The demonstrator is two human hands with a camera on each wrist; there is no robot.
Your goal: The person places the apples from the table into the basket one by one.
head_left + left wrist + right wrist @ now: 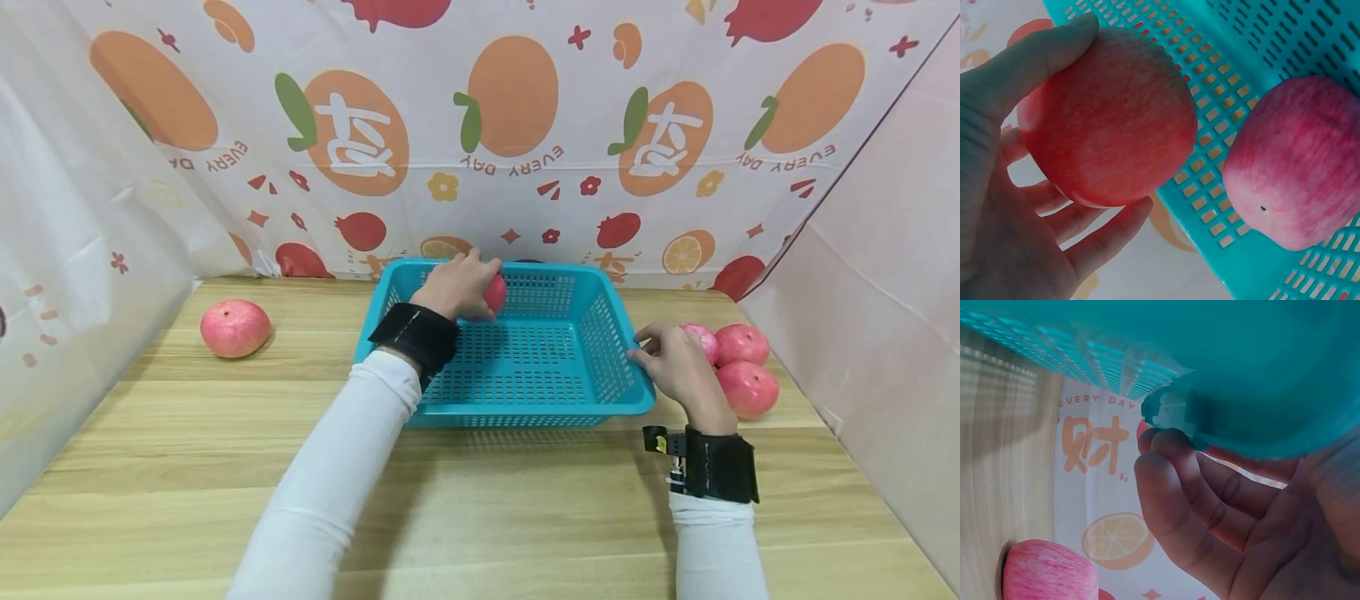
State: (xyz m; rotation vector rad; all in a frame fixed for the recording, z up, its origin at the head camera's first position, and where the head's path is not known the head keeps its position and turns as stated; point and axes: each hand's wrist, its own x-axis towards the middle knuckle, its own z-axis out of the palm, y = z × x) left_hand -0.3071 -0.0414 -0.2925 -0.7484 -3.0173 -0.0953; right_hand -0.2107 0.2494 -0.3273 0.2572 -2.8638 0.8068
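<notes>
My left hand holds a red apple at the back left of a turquoise plastic basket. Thumb on one side and fingers on the other, it grips the fruit close to the perforated wall in the left wrist view. A second, pinker apple lies inside the basket beside it; the hand mostly hides that one from the head camera. At the basket's right side, my right hand grips the rim, its curled fingers showing beneath the edge in the right wrist view.
Three pink apples cluster on the wooden table just right of my right hand. Another apple sits alone at the far left. A fruit-printed curtain hangs directly behind the basket, and pale sheets flank both sides.
</notes>
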